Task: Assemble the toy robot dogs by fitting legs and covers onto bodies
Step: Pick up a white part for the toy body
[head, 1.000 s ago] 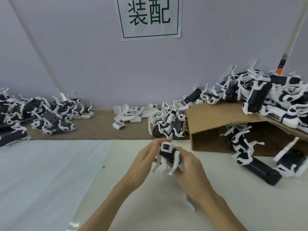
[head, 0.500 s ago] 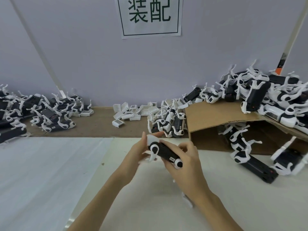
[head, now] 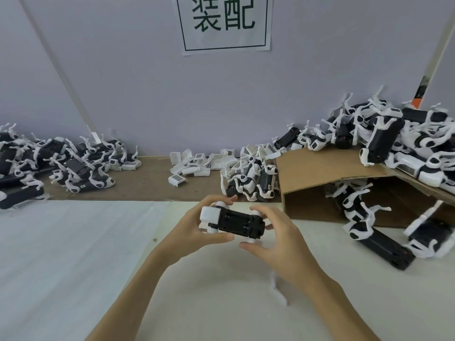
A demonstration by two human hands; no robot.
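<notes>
A cardboard box lay on its side at the right of the worktop, its open mouth facing the person; a few black-and-white toy dogs spilled out of it onto the white sheet, and a much bigger heap of dogs was stacked on top of it, running off the right edge. How many sat deeper inside the box could not be made out in the shadow. Another pile of dogs lay at the far left, cut off by the edge, and a smaller clump sat just beside the box. The piles were too tangled to count. Loose white covers, a dozen or so, were scattered along the brown strip by the wall. Over the middle of the worktop one toy dog body was held up in the air between two hands. The left hand gripped its white end, fingers curled round it; the right hand cupped the black end, thumb underneath. Its legs were mostly hidden behind the body. A sign on the wall was cut off at the top.
</notes>
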